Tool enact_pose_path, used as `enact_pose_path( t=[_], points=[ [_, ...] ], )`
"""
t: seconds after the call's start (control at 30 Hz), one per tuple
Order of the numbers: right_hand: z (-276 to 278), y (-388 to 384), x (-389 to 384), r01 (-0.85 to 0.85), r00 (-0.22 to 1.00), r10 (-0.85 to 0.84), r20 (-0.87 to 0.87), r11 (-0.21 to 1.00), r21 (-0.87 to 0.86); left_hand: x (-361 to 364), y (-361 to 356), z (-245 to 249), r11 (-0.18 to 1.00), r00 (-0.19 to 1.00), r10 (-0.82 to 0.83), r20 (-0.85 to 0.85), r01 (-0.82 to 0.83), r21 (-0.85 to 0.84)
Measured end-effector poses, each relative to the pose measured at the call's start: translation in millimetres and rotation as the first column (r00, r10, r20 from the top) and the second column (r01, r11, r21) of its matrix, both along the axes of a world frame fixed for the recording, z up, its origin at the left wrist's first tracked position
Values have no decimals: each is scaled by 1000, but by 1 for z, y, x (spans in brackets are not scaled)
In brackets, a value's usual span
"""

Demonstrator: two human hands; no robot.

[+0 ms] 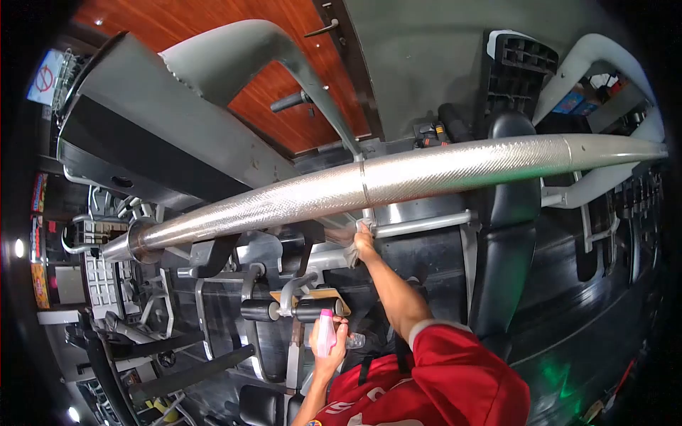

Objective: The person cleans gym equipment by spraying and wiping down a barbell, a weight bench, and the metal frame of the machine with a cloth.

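My left hand [331,348], low in the view, is closed around a spray bottle [326,334] with a pink head; its clear body [355,341] shows partly behind the fingers. My right arm reaches forward, and my right hand [364,242] is closed on a grey cloth [352,255]. The cloth touches the metal frame [341,234] of a gym machine, just beneath a knurled steel bar [455,168]. That bar runs across the whole view, close to the camera, and hides part of the frame.
A black padded bench [503,277] stands right of my right arm. Black foam rollers [316,310] sit near my left hand. A broad grey machine post [163,121] rises at upper left, before a reddish wooden door [312,78]. More gym machines fill the left side.
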State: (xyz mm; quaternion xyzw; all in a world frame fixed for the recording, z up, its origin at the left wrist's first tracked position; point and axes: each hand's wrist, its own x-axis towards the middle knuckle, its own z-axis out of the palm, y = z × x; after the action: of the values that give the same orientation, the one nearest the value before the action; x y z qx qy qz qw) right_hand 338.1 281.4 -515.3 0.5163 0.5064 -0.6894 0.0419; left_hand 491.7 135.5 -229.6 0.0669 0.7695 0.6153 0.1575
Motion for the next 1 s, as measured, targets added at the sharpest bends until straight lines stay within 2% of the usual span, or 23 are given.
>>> enact_pose_path(
  t=[0.07,0.1,0.13,0.2,0.23,0.27,0.3,0.37,0.47,0.5,0.53,0.57,0.6,0.63,0.7,0.73,0.77,0.8,0.87,0.9,0.93,0.97,1.0],
  points=[
    [8,-21,4,238,878,-245,-411,969,-68,-2,-5,1,1000,1000,-12,21,13,-3],
    [25,-29,7,200,855,-205,-477,978,-62,-4,-7,-1,1000,999,-26,23,26,1],
    [84,-31,13,274,752,-85,-654,942,193,-4,-9,-3,1000,999,-18,48,17,12],
    [150,-39,21,292,722,-46,-690,924,245,-5,-15,-4,999,996,-45,80,43,16],
    [163,-43,25,292,711,-46,-702,927,236,-6,-14,-4,998,995,-60,81,59,15],
    [161,-43,27,285,752,-5,-659,904,318,-8,-12,-3,997,996,-66,56,63,54],
    [157,-40,30,272,790,32,-612,877,397,-10,-12,-3,993,997,-70,29,67,92],
    [82,-35,12,373,750,-30,-661,844,385,-13,-22,-4,987,987,-157,32,157,28],
    [-11,-24,8,218,878,-128,-462,965,148,-16,-27,-9,979,979,-202,-14,202,24],
    [-40,-22,3,197,924,-161,-348,978,72,-16,-30,-13,974,974,-226,-12,226,0],
    [-71,-29,-2,242,922,-204,-330,967,75,-16,-32,-15,968,968,-252,-7,252,-23],
    [-71,-26,-5,258,920,-219,-325,963,81,-17,-31,-15,963,963,-269,-1,269,-18],
    [-70,-21,-9,183,947,-157,-279,980,72,-16,-28,-13,973,973,-230,14,230,7],
    [-55,-10,-12,108,967,-90,-238,992,63,-16,-24,-11,981,981,-191,25,190,35],
    [0,9,-7,56,840,-76,-537,997,-55,-18,-20,-3,976,975,-215,59,212,44],
    [13,16,-15,40,558,-80,-826,997,-70,-18,-17,-1,975,974,-215,68,211,64],
    [58,32,-19,-49,536,38,-844,999,14,-18,-13,1,974,973,-216,78,210,86],
    [103,45,-18,-119,439,71,-896,993,20,-21,-13,-2,963,963,-266,52,263,58],
    [175,68,-16,-237,405,63,-912,971,-39,-28,-9,-12,936,940,-339,-32,341,87],
    [204,80,-8,-269,297,74,-952,963,-9,-30,-4,-13,910,913,-392,-108,402,96],
    [220,85,0,-345,274,-59,-960,926,-155,-31,8,2,911,919,-394,5,390,130],
    [235,88,9,-422,261,-192,-946,859,-291,-32,17,7,897,914,-406,5,398,193],
    [265,94,30,-349,343,-136,-930,900,-260,-33,24,9,883,902,-432,-4,424,200]
  ],
)
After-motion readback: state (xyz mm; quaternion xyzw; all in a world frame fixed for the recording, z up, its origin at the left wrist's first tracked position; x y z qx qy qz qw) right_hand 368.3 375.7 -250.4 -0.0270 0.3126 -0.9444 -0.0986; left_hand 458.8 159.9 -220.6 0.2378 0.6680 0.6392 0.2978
